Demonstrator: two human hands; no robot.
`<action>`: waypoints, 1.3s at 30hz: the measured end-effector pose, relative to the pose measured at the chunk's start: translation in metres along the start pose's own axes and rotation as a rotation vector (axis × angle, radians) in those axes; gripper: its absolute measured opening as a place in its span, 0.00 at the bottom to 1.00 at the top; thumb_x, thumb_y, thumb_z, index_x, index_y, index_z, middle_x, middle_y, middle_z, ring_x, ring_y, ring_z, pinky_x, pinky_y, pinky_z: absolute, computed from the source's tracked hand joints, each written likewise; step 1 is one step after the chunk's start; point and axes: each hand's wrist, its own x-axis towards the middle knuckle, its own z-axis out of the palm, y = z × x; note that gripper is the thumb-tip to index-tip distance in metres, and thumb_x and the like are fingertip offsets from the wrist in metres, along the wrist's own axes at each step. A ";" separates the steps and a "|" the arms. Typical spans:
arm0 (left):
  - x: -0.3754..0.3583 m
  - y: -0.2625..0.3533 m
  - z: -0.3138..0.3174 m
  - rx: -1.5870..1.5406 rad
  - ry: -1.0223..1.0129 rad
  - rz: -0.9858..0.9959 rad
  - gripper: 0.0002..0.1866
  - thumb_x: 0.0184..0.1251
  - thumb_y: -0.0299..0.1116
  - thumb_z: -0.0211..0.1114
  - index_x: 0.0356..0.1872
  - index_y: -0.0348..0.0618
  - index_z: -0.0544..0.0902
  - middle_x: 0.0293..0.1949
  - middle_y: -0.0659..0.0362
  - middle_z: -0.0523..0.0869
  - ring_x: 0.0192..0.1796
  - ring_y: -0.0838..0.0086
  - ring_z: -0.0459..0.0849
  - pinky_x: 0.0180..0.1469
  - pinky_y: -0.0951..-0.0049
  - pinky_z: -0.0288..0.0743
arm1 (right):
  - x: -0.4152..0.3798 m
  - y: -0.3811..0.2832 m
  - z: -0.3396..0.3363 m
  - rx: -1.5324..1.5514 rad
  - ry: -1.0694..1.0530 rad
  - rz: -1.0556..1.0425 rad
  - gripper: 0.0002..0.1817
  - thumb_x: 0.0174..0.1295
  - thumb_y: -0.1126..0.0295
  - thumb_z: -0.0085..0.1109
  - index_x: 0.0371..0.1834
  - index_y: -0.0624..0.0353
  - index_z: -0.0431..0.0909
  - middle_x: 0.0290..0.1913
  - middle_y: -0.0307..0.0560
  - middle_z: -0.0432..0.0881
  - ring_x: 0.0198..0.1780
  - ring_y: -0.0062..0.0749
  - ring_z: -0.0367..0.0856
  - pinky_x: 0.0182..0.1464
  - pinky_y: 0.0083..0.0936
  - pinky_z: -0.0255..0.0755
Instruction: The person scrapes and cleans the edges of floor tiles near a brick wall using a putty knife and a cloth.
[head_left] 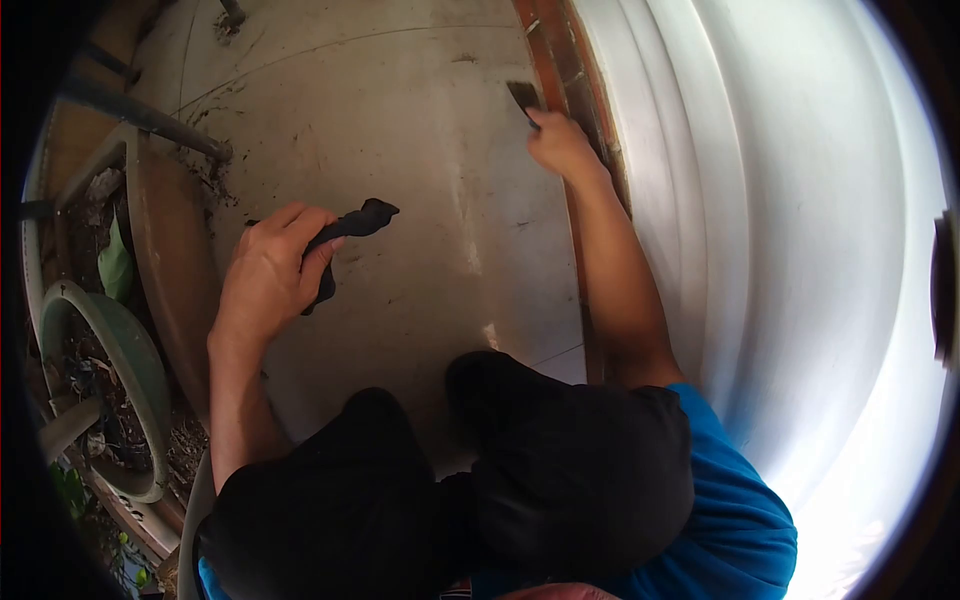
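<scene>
Black rag bunched in the left hand grip, kept off the floor. Right hand at 1 o'clock pinches a dark tool, possibly a scraper, against the brick edge.

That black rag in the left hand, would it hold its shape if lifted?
Probably not. The black rag droops and curls past the left hand, so it looks floppy. It seems light, pinched loosely. It is unlikely to roll or break.

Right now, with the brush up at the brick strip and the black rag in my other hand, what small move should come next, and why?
Probably draw the brush down along the brick strip. The right hand holds it at the strip's far end, while the left hand keeps the black rag clear above the floor.
</scene>
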 end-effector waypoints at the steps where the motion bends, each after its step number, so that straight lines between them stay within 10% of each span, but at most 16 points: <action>1: 0.001 -0.001 -0.001 0.000 0.000 0.013 0.07 0.62 0.27 0.68 0.40 0.39 0.82 0.34 0.51 0.82 0.33 0.49 0.82 0.36 0.55 0.74 | -0.019 0.008 0.004 -0.007 -0.020 -0.029 0.26 0.62 0.68 0.52 0.66 0.53 0.76 0.54 0.64 0.81 0.58 0.56 0.79 0.62 0.39 0.73; 8: 0.002 0.009 0.005 -0.004 -0.086 -0.028 0.07 0.62 0.27 0.68 0.40 0.39 0.82 0.33 0.50 0.81 0.34 0.50 0.82 0.36 0.55 0.73 | -0.128 0.012 0.014 0.073 -0.081 0.187 0.26 0.61 0.70 0.52 0.66 0.54 0.76 0.52 0.66 0.81 0.55 0.61 0.80 0.61 0.47 0.73; 21: 0.001 0.001 -0.003 -0.020 -0.017 -0.043 0.07 0.63 0.28 0.67 0.39 0.40 0.82 0.33 0.50 0.82 0.33 0.49 0.81 0.35 0.55 0.73 | 0.080 -0.012 -0.008 0.053 -0.058 0.059 0.31 0.58 0.67 0.51 0.70 0.51 0.72 0.67 0.56 0.75 0.68 0.50 0.73 0.72 0.37 0.64; 30: 0.004 0.007 0.004 0.010 -0.086 -0.049 0.07 0.63 0.30 0.68 0.39 0.41 0.82 0.32 0.52 0.81 0.33 0.50 0.82 0.35 0.55 0.74 | -0.068 -0.007 -0.005 -0.042 -0.100 0.146 0.25 0.62 0.69 0.51 0.64 0.54 0.77 0.57 0.63 0.81 0.59 0.54 0.80 0.64 0.36 0.72; 39: 0.003 0.006 0.000 0.003 -0.090 -0.083 0.06 0.63 0.29 0.68 0.38 0.40 0.82 0.33 0.52 0.82 0.33 0.50 0.82 0.36 0.55 0.74 | 0.108 -0.032 -0.021 0.058 -0.152 0.150 0.36 0.50 0.71 0.52 0.70 0.49 0.73 0.63 0.58 0.78 0.64 0.51 0.77 0.67 0.37 0.70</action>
